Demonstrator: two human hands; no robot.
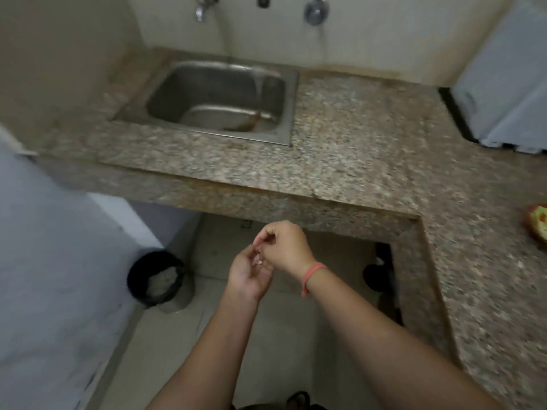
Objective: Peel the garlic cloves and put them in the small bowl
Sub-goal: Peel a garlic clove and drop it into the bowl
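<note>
We see both hands held together in the air, just in front of the counter's near edge and above the pale tiled floor (183, 335). The left hand (250, 276) lies palm up and cupped, its fingers curled upward round a tiny garlic piece (260, 261). The right hand (284, 247) comes over it from above, knuckles bent, with fingertips and thumb pinching at the same piece. The piece is pale and faintly glossy. It sits between the two sets of fingertips, well off the counter, and is too small for us to tell clove from loose skin. A soft coral-pink band (313, 275) circles the right wrist, one end hanging down.

The counter (355, 149) is speckled granite in grey, brown and cream. It is L-shaped with a thick squared edge, and a rusty line runs along its front lip. Set into it is a rectangular stainless-steel sink (219, 99) with rounded corners, a dull brushed sheen and a brown stain streaking toward its floor. Above the sink, chrome taps (202, 7) and a round metal fitting (316, 11) stick out of the plain off-white wall.

At the far right edge of the counter lies a round red-and-green thing (537, 229), cut off by the frame and too blurred to name. A smooth pale blue-white boxy appliance (503, 78) stands at the counter's back right. On the floor to the left stands a cylindrical bin (158, 281) lined with a black bag, with something whitish inside it.
</note>
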